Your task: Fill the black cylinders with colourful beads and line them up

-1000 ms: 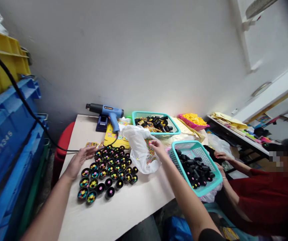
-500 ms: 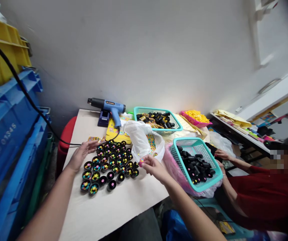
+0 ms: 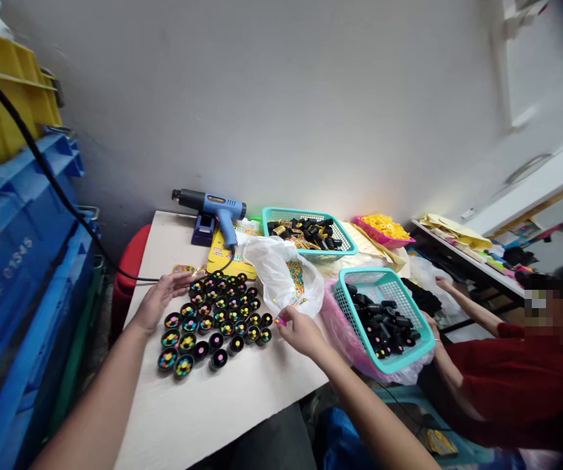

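Observation:
Several small black cups [image 3: 206, 324] with coloured beads inside stand packed together on the pale table [image 3: 174, 418]. At their back left edge rests my left hand [image 3: 157, 301], fingers spread, holding nothing. My right hand [image 3: 298, 328] is at the right side of the cups, thumb and fingers pinched on a small pink and multicoloured piece [image 3: 279, 320]. Just behind it lies an open white plastic bag [image 3: 274, 264] with many small coloured beads [image 3: 297, 279] in it.
A blue heat gun [image 3: 225, 207] stands on its holder at the back. Teal baskets of black parts [image 3: 336, 277] [image 3: 265, 215] are behind and right. Blue crates [image 3: 12, 261] line the left. A person in red [image 3: 497, 372] works at the right.
My right hand has shifted slightly right, still pinching the small piece. My left hand is nearly unmoved. The other person's far hand has moved away from the dark material.

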{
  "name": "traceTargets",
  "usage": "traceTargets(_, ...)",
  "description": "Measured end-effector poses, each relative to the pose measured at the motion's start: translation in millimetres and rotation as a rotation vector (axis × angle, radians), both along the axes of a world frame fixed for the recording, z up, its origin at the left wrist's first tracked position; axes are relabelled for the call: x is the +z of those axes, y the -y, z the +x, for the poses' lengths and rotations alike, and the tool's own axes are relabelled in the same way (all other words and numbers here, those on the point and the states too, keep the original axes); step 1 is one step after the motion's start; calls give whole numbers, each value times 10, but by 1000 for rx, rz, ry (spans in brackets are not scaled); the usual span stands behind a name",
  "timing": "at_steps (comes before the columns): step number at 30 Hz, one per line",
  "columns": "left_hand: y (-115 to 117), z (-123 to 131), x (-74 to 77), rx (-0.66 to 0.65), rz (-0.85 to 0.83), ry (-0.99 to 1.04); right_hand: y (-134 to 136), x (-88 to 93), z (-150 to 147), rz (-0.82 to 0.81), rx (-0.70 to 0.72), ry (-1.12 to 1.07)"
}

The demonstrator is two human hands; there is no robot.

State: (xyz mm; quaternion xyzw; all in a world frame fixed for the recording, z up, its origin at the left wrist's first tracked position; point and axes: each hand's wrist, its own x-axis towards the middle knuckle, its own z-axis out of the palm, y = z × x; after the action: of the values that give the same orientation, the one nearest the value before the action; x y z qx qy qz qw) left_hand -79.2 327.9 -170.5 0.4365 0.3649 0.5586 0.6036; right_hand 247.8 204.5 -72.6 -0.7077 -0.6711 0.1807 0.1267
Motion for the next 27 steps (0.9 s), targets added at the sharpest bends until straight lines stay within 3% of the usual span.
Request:
traceTargets(8,-15,-1,-25,-5,-19,17,-26,112,-141,19,38,219)
traceTargets(16,-1,-5,-17,0,-20,23,-31,282,-78,104,54,224)
traceTargets(22,10,-5,1,-2,-16,14,-491,457,402,182,-145,273)
traceTargets(27,12,-10,17,-1,2,6,-989,204,587,95,-275,317)
